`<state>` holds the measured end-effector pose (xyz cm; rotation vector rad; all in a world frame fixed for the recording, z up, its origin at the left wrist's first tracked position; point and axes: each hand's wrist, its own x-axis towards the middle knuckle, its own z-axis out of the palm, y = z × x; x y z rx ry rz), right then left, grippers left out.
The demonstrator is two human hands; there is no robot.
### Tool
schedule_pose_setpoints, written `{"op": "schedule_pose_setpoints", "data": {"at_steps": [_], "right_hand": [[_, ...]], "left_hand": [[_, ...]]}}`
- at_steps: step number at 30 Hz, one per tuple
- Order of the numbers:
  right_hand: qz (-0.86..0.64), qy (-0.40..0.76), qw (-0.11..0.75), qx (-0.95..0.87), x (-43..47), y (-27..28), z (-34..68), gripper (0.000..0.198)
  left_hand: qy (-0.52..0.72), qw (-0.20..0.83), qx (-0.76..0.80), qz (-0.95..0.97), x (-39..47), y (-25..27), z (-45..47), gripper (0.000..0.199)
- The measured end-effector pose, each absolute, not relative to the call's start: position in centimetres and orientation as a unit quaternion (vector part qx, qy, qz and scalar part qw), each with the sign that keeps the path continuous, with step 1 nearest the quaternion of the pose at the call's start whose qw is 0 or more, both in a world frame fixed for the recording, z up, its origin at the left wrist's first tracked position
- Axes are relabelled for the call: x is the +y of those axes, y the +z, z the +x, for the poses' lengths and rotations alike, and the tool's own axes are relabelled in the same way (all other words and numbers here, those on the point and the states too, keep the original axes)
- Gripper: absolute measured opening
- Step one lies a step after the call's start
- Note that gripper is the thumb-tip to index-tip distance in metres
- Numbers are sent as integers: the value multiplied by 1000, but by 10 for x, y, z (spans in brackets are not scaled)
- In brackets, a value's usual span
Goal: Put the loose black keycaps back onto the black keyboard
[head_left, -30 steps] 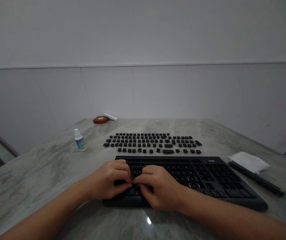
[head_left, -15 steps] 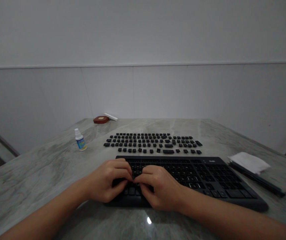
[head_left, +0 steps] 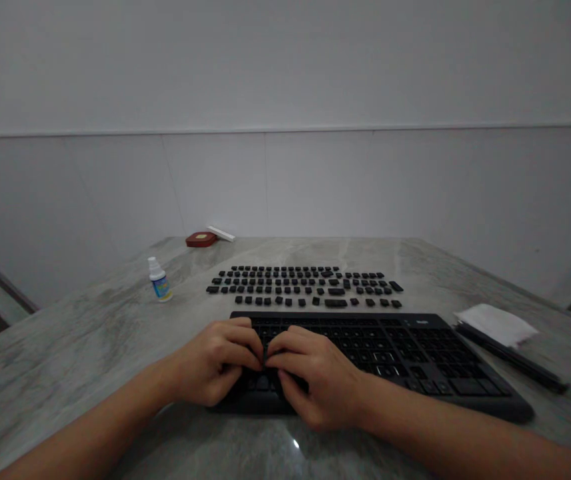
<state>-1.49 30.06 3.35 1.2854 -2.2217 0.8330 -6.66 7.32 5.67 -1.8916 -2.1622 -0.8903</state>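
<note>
A black keyboard [head_left: 418,365] lies in front of me, with many of its key positions bare of caps. Both hands are over its left part, fingertips meeting low among the keys. My left hand [head_left: 218,360] is closed in a pinch, thumb under the curled fingers. Close against it, my right hand [head_left: 315,377] is also closed, fingers bent and thumb tucked below. Whatever lies between the fingertips is hidden or too small to name. Beyond the keyboard, loose black keycaps [head_left: 336,303] are laid out in rows on the marbled table [head_left: 115,333].
A small white bottle with a blue label [head_left: 161,287] stands at the left. Far back lie a dark red case [head_left: 200,239] and a white strip [head_left: 222,233]. Right of the keyboard are a white folded cloth or tissue [head_left: 498,323] and a black stick-like tool [head_left: 515,360].
The fingers of my right hand have lifted and shifted slightly at the fingertips. My left fingers have moved a little lower. The keyboard and the keycap rows look unchanged.
</note>
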Motion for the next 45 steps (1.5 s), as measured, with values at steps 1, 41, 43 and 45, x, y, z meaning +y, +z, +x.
{"op": "schedule_pose_setpoints", "data": {"at_steps": [1,41,43,45], "right_hand": [[472,293,213,-804,300,33,-15,26],[471,220,243,-819,304,28,-12,27],[469,219,242,-821,304,28,-12,27],[469,218,241,-822,304,28,-12,26]], "left_hand": [[-295,66,-718,-627,73,56,-66,37],[-261,225,-874,-343,58,35,-108,29],[-252,226,-893,-296,52,32,-119,31],[-240,212,-909,-268,47,29,-127,33]]}}
